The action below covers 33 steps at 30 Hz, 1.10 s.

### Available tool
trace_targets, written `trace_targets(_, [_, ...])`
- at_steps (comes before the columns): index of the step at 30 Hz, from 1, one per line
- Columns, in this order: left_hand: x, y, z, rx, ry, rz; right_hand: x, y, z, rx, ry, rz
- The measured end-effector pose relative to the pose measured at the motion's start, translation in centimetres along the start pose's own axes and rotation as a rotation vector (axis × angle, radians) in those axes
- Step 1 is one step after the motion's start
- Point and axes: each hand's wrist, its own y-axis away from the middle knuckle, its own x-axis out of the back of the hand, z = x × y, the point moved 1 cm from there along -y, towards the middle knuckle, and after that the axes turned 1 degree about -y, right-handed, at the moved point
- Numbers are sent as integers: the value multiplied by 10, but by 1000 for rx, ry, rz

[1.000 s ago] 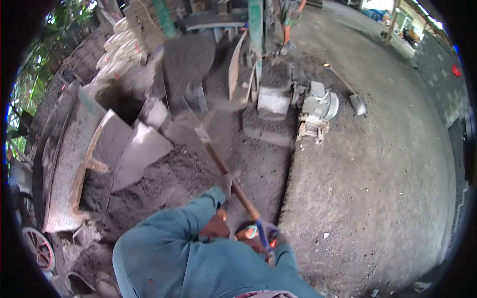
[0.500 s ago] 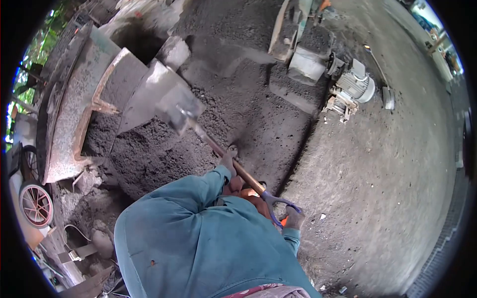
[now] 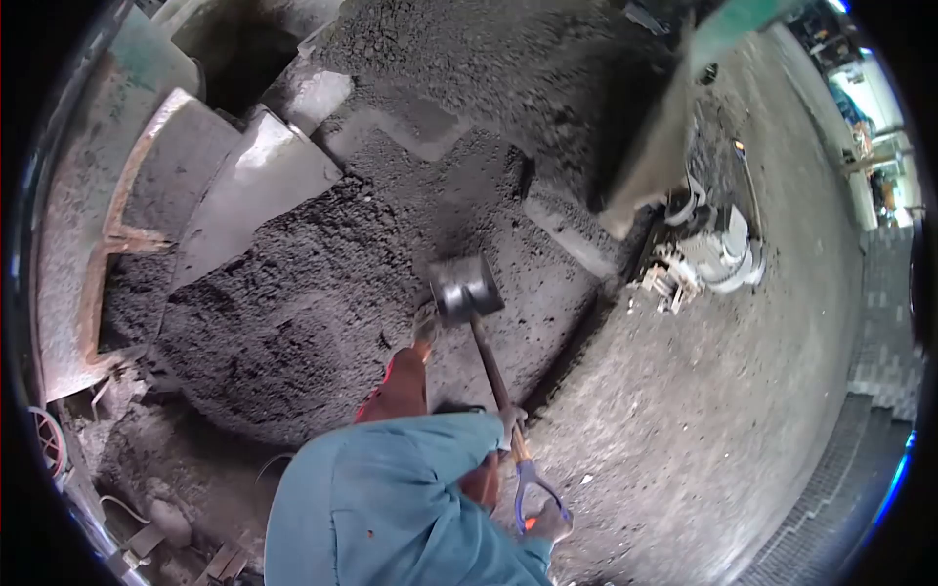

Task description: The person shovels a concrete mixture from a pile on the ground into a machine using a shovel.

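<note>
The shovel blade is now well apart from the pale metal sheet, which it overlapped in view half a second earlier. It sits beside the person's foot; whether the two touch cannot be determined. No heaped load is visible on the blade, though motion blurs its surface.

Hand positions: the left hand is closed around the wooden shaft, and has shifted up it, nearer the handle. The right hand grips the blue D-handle. The shaft slopes from the hands to the blade, more in line with the forward view than before.

Status: the shovel appears unloaded and under two-handed control, with its blade near the dark granular material. The electric motor stands well apart, to the right.
</note>
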Motion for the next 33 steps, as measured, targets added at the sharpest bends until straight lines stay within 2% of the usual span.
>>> trace_targets(3, [-20,-11,48,88,80,5,-54,11,-67,-46,-31,21])
trace_targets(4, [-17,-22,71,11,127,-70,-75,-29,-37,12,-4,-31])
trace_targets(6, [2,-59,133,-154,215,-211,-137,-24,-79,115,86,-263])
trace_targets(7, [10,-71,184,-246,114,-188,-178,11,-131,122,14,-367])
trace_targets(9, [25,-87,287,-425,-92,-112,-256,19,-161,248,-131,-509])
trace_targets(10, [22,-77,329,-402,135,-102,-287,36,-186,221,-176,-548])
trace_targets(11, [24,-75,364,-370,165,-119,-319,28,-193,356,-142,-563])
trace_targets(12, [25,-74,399,-338,196,-135,-338,51,-227,338,-94,-604])
trace_targets(13, [27,-72,434,-305,226,-149,-346,84,-273,213,-74,-706])
trace_targets(15, [33,-72,484,-359,280,-212,-383,86,-285,196,-147,-843])
trace_targets(17, [43,-70,528,-417,330,-279,-423,97,-292,187,-277,-814])
trace_targets(18, [48,-69,549,-445,351,-313,-439,105,-299,109,-300,-843])
trace_targets(19, [53,-59,570,-525,241,-298,-475,81,-273,609,-122,-808])
trace_targets(20, [58,-41,586,-601,129,-284,-480,107,-295,372,-195,-824])
trace_targets(21, [58,-21,594,-674,16,-271,-482,139,-317,136,-265,-831])
trace_targets(23, [57,-9,589,-642,102,-158,-499,134,-305,212,-217,-760])
trace_targets(25, [68,-64,573,-550,180,28,-515,78,-253,314,-342,-814])
trace_targets(26, [63,-84,562,-506,222,114,-511,60,-233,215,-395,-776])
trace_targets(27, [56,-93,549,-530,202,83,-507,50,-220,110,-448,-745])
trace_targets(29, [58,-110,493,-562,143,50,-457,51,-217,-41,-396,-693])
trace_targets(31, [50,-111,439,-599,79,10,-415,15,-184,-1,-456,-660])
trace_targets(33, [15,-33,385,-355,260,95,-366,-24,-147,-38,-587,-640])
